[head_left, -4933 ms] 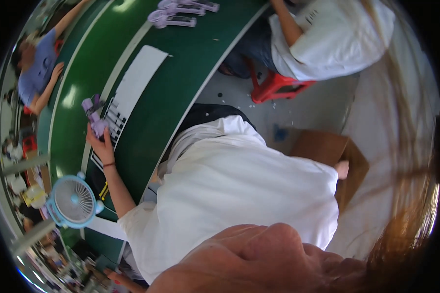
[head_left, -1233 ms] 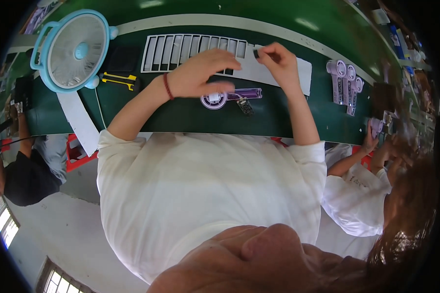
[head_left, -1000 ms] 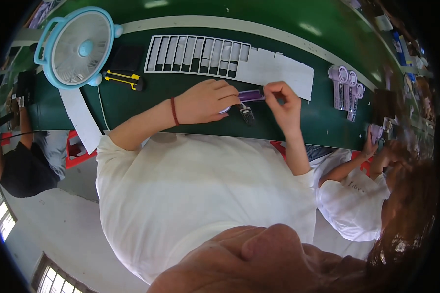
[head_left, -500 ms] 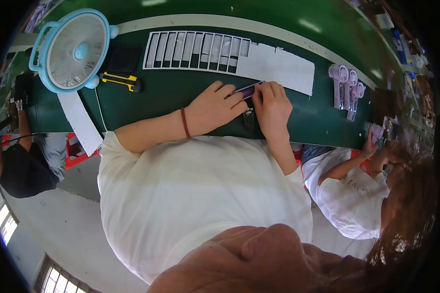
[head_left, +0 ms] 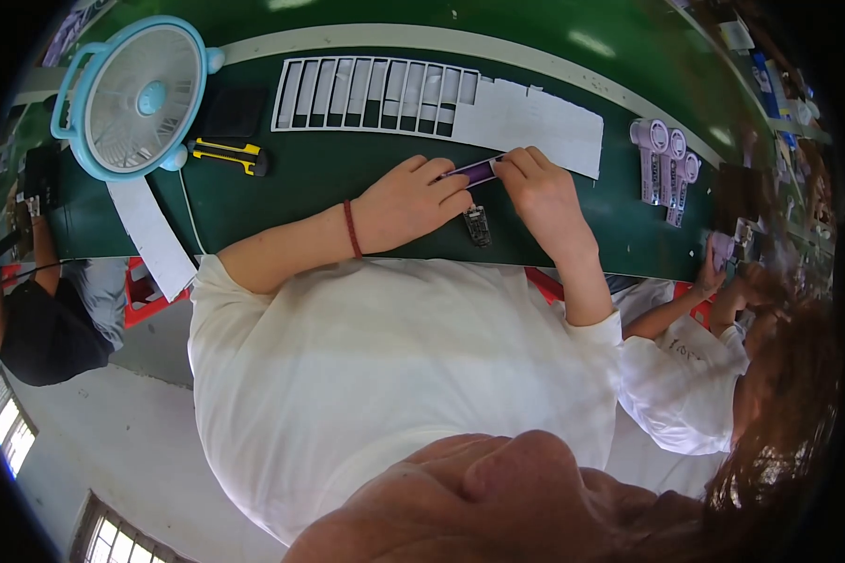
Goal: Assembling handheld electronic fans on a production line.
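Observation:
A slim, shiny purple piece (head_left: 480,173) spans the gap between my hands above the green table. My left hand (head_left: 411,199), with a dark red band at its wrist, is closed on the piece's left end, with the fingers covering much of it. At the other end, my right hand (head_left: 542,195) pinches the tip between thumb and fingers. On the table just below, between the hands, lies a small dark, patterned block (head_left: 478,226); its kind is too small to tell.
Beyond my hands lies a slotted white cardboard divider (head_left: 371,94) with a flat white sheet part (head_left: 535,122). Left stand a blue fan (head_left: 150,98) and a yellow-black utility knife (head_left: 230,155). Several pale purple handheld fans (head_left: 662,159) lie right. Co-workers sit on both sides.
My right hand has turned slightly, and its wrist and forearm have swung out to the right. More of the purple piece and of the small dark block now shows.

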A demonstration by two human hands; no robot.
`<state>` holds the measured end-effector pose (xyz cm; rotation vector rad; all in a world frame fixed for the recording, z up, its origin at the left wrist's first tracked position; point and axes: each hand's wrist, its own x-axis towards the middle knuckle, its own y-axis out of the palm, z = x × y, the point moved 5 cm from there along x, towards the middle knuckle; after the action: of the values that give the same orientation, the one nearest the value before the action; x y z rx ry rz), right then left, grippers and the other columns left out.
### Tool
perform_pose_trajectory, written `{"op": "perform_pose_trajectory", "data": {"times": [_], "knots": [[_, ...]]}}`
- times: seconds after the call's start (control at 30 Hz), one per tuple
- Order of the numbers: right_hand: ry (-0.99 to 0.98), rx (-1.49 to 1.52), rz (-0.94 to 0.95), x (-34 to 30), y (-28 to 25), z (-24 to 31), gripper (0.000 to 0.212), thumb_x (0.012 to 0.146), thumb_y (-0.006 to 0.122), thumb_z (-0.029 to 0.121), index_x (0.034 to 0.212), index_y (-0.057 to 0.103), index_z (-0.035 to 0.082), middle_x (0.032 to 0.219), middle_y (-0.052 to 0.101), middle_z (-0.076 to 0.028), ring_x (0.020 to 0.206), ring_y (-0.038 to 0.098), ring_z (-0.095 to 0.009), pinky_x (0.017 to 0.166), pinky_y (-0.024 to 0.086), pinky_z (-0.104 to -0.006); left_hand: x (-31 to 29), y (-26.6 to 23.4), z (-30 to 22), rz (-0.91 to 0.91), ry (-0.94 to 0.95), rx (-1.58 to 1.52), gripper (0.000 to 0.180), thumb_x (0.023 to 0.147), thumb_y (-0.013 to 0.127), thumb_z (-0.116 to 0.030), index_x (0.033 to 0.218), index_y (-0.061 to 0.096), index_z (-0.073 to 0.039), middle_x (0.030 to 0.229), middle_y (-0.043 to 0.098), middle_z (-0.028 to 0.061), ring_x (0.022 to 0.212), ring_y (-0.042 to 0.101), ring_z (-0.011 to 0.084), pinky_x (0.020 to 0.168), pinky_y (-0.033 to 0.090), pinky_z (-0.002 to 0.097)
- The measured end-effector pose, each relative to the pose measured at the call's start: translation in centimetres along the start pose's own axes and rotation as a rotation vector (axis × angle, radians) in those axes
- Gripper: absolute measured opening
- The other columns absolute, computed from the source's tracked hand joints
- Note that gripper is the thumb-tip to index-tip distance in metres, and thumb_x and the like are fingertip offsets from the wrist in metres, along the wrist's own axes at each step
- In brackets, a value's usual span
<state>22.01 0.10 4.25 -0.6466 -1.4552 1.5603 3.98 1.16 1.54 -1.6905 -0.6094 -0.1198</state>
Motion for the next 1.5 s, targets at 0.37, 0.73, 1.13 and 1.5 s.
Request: {"op": "perform_pose_trajectory", "data": {"times": [0.37, 0.73, 1.13, 1.5], "knots": [[-0.05, 0.056, -0.019, 0.9, 0.3, -1.3, 0.022, 0.074, 0.075, 0.0, 0.092, 0.062, 0.003, 0.092, 0.06, -0.01, 0.088, 0.065, -0.029, 0.071, 0.056, -0.0388, 0.5, -0.3, 0.0, 0.032, 0.053, 0.039, 0.014, 0.09, 0.064, -0.014, 0.104, 0.065, -0.012, 0.109, 0.064, 0.0039, 0.112, 0.061, 0.0239, 0.103, 0.05, 0.0451], [0.274, 0.442, -0.316, -5.3, 0.7, 3.3, 0.044, 0.081, 0.084, 0.002, 0.122, 0.066, 0.004, 0.114, 0.071, -0.016, 0.107, 0.071, -0.034, 0.092, 0.057, -0.0417, 0.1, 0.2, 1.7, -0.025, -0.186, -0.111, 0.022, 0.088, 0.077, -0.018, 0.106, 0.065, -0.013, 0.102, 0.068, 0.0034, 0.106, 0.066, 0.0231, 0.114, 0.045, 0.052], [0.344, 0.643, -0.116, -4.6, -0.2, 0.3, 0.043, 0.086, 0.083, 0.004, 0.128, 0.073, 0.005, 0.109, 0.066, -0.011, 0.084, 0.066, -0.024, 0.071, 0.053, -0.0315, -0.7, -0.7, 1.8, -0.095, -0.091, -0.064, 0.02, 0.086, 0.076, -0.017, 0.103, 0.068, -0.011, 0.116, 0.063, 0.0058, 0.118, 0.063, 0.0258, 0.11, 0.049, 0.0474], [0.299, 0.481, -0.16, -4.2, 0.6, 0.8, 0.04, 0.079, 0.087, 0.006, 0.118, 0.079, 0.01, 0.103, 0.063, -0.008, 0.092, 0.063, -0.026, 0.073, 0.054, -0.0364, 0.0, -0.2, 1.1, 0.093, -0.068, 0.034, 0.01, 0.084, 0.068, -0.014, 0.093, 0.069, -0.01, 0.122, 0.061, 0.0053, 0.124, 0.057, 0.023, 0.094, 0.049, 0.0386]]}}
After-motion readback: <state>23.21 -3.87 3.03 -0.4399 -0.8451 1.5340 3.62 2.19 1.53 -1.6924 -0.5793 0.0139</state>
